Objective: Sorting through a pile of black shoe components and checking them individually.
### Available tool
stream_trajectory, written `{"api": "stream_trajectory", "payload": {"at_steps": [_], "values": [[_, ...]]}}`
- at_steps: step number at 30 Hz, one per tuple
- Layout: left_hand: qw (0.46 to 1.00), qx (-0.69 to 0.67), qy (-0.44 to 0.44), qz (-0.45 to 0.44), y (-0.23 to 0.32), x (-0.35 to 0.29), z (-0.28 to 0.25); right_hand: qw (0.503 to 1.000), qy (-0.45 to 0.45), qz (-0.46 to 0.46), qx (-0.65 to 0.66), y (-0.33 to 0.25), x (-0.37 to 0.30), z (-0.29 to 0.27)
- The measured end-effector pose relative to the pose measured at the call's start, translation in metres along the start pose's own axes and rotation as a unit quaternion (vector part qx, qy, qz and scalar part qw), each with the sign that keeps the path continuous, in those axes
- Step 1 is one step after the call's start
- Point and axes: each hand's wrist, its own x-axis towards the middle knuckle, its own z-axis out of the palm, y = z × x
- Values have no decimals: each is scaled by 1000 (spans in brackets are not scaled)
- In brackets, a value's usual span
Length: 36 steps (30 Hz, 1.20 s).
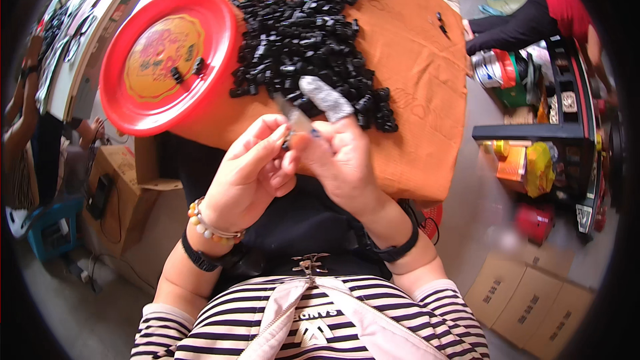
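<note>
In your left hand (250, 160) there seems to be a small dark piece (287, 143), pinched near the fingertips just over the near edge of the worktop (417, 113). Your right hand (343, 157) meets it with what looks like a thin blade (297, 117), blurred, its tip pointing up and away from you. To work it well, steady the piece with a firm pinch, bring your wrists close for support, and use short, light strokes directed away from your left thumb, which sits very near the edge.

Your left thumb and forefinger are drawn together on the piece, with the other fingers curled loosely beneath. Your right thumb and curled fingers appear to grip the blade; the forefinger, in a grey sleeve (327, 98), stretches out beyond it. Whether the blade touches the piece, you cannot tell from here. Beyond your hands lies a heap of black pieces (300, 47), with two more on the red tray (113, 87) at the left.
</note>
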Motion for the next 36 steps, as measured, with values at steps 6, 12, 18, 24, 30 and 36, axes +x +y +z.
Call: {"api": "stream_trajectory", "payload": {"at_steps": [6,12,18,24,30,36], "values": [[1000,21,2,-7,5,-4,0,998,69,-8,12,-1,6,9],[999,33,-3,-7,-2,3,8,996,69,-24,41,2,-1,3],[999,15,-7,-39,-1,3,4,985,56,16,165,-1,3,8],[999,10,-32,-25,-4,4,3,988,25,75,129,-14,0,9],[997,54,27,54,10,0,2,987,122,24,96,0,4,-9],[973,-4,87,214,59,-1,-37,973,212,20,95,-7,-5,-36]]}}
